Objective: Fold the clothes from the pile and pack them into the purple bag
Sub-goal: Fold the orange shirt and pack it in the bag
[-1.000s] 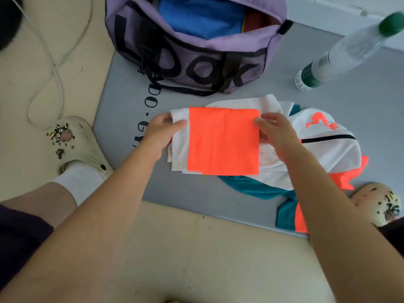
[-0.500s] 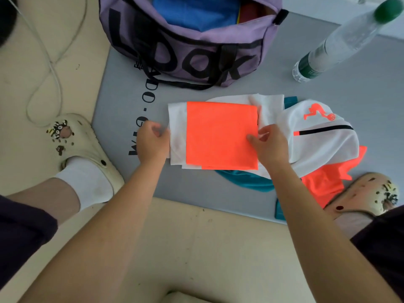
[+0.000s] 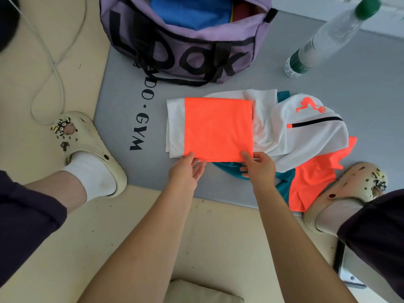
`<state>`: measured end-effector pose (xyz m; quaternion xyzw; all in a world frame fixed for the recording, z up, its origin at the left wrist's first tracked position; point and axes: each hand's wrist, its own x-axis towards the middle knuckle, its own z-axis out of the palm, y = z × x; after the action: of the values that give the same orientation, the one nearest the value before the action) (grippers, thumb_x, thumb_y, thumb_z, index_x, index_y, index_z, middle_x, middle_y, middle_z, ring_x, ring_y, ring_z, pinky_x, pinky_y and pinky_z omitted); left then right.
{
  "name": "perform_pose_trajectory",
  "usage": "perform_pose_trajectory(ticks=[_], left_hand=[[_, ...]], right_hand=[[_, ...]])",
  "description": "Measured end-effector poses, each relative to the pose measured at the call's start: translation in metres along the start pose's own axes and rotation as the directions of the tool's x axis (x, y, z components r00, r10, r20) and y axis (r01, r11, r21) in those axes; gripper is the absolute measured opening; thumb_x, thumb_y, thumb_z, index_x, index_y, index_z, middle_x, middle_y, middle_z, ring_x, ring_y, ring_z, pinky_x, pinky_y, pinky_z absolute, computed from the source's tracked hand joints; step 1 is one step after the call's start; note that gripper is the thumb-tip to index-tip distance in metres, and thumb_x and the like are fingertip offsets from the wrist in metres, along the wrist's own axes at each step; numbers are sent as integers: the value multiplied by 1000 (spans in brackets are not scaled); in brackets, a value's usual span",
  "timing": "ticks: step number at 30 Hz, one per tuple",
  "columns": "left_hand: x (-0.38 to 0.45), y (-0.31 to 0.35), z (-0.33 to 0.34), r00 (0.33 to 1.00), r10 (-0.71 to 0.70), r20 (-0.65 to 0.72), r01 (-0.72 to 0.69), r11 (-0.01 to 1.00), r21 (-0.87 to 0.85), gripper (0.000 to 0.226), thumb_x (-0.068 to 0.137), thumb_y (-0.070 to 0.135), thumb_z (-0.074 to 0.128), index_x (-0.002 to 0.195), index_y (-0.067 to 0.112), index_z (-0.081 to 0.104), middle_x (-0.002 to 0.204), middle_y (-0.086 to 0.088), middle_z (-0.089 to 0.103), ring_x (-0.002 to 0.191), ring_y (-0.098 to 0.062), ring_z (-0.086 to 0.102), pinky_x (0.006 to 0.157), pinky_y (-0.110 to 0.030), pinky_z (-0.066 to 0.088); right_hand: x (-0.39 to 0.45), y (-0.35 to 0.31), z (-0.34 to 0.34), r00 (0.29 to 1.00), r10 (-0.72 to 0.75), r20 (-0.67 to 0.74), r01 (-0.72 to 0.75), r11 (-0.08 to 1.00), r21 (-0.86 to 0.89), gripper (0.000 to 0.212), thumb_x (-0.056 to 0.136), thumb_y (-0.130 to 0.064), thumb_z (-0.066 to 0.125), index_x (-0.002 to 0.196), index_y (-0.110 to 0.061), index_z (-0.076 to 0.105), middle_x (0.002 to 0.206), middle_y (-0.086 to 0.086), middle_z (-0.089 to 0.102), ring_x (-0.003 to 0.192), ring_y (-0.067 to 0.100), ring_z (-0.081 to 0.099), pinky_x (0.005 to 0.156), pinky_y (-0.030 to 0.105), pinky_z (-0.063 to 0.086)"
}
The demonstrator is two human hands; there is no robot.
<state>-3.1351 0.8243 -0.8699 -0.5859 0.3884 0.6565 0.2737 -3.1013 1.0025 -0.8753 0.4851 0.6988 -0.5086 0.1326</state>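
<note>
Folded clothes [image 3: 218, 129], an orange panel squared over white fabric, lie flat on the grey mat [image 3: 122, 101], just in front of the purple bag [image 3: 183, 51] and touching the unfolded pile [image 3: 306, 136] on their right side. Both hands sit at the near edge of the folded piece: the left hand [image 3: 188, 171] has its fingers fairly straight and relaxed, with the fingertips at the orange corner, seemingly sliding under it, though whether they actually hold the cloth cannot be told. The right hand [image 3: 259, 168] has its thumb on top of the near right corner of the orange panel and its fingers curled beneath, pinching that edge. The pile holds a white garment with an orange logo and a black stripe, with teal and orange fabric spilling out under it toward the near side. The purple bag stands open on the far part of the mat, with black lettering on its side, black straps hanging down, and blue fabric visible inside. A clear water bottle [image 3: 323, 38] with a green cap stands on the mat to the right of the bag, well apart from the clothes. Cream clogs are on both feet, the left clog [image 3: 87, 147] with a white sock on the beige floor beside the mat, the right clog [image 3: 349, 191] touching the orange fabric of the pile. A pale cable [image 3: 54, 68] loops across the floor at the left.
</note>
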Motion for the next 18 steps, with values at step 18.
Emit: perform_pose_trajectory(ticks=[18], left_hand=[[-3, -23, 12, 992, -43, 117, 57, 991, -120, 26, 92, 32, 67, 101, 8, 62, 95, -9, 70, 87, -17, 68, 79, -29, 54]], right_hand=[[-30, -13, 46, 943, 105, 317, -281, 763, 582, 19, 89, -6, 68, 102, 5, 61, 98, 22, 67, 84, 30, 69, 75, 31, 60]])
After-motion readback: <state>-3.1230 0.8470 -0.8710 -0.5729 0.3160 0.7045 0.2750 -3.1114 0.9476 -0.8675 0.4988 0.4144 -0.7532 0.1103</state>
